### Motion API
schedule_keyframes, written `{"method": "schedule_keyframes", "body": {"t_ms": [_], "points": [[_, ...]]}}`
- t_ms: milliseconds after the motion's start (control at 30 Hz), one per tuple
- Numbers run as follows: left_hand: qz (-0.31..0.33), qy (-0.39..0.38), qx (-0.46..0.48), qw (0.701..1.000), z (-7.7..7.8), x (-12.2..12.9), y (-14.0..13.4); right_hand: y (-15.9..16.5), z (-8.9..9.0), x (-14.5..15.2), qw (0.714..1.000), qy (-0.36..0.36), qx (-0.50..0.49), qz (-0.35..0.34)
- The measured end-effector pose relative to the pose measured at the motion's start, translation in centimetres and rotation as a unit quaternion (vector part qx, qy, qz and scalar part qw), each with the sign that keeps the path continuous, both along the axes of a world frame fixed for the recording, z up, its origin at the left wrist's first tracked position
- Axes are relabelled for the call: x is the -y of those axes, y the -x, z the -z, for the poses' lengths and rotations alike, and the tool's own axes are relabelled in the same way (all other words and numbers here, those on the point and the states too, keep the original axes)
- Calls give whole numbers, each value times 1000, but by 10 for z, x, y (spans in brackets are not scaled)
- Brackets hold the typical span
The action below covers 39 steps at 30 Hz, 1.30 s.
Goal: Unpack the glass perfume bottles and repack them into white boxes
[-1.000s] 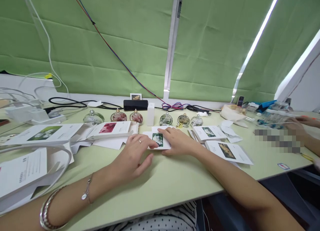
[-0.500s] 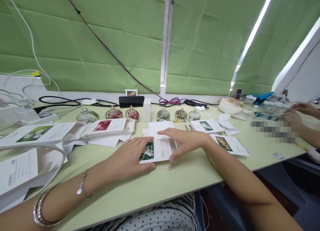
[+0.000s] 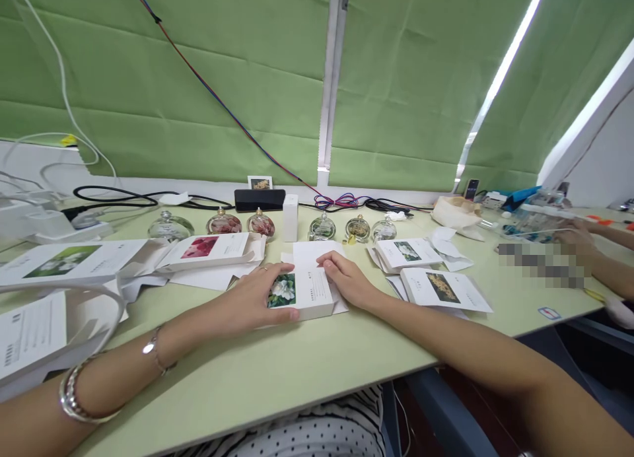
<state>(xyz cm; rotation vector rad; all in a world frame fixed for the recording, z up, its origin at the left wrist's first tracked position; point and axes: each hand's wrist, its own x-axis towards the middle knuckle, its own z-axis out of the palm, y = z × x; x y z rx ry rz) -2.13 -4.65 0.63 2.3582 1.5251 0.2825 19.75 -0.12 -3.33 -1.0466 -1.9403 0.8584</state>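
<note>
The left hand [image 3: 247,300] has its grip clamped on a white box [image 3: 313,297] on the worktop [image 3: 317,364], while the right hand [image 3: 352,282] rests at its right end, that grip impossible to tell

Pale green table [image 3: 238,397], smooth top. Green fabric coverings [image 3: 238,61] hang behind, with a bright slanting gap [image 3: 500,84] between them at right. White wall [image 3: 601,146] far right; dark reddish floor [image 3: 479,404] below.

On the desk [image 3: 238,384], a box [image 3: 311,293] lies between the left hand [image 3: 255,298] and right hand [image 3: 349,282], with a standing box [image 3: 290,218] behind at twelve o'clock and a bag [image 3: 452,214] at two.
</note>
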Motion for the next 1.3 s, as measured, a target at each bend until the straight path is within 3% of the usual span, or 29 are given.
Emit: {"method": "schedule_keyframes", "body": {"t_ms": [167,333,533,767,1000,1100,1300], "points": [[-14,22,-17,1000,-3,-3,2,-5,-2,-9,994,96,-49,-22],[-8,34,-16,999,-3,-5,4,-6,-12,-9,997,78,-10,-20],[5,32,-1,999,-3,-4,5,-7,-9,-9,992,111,-32,-46],[15,27,2,1000,-2,-4,8,-10,-14,-5,994,51,66,-71],[1,39,-12,999,-1,-5,8,-24,-38,5,954,83,205,-202],[4,41,-20,999,-1,-5,9,-27,-40,5,945,74,215,-236],[5,45,-33,998,-4,-2,7,-28,-32,-2,948,44,217,-228]]}}
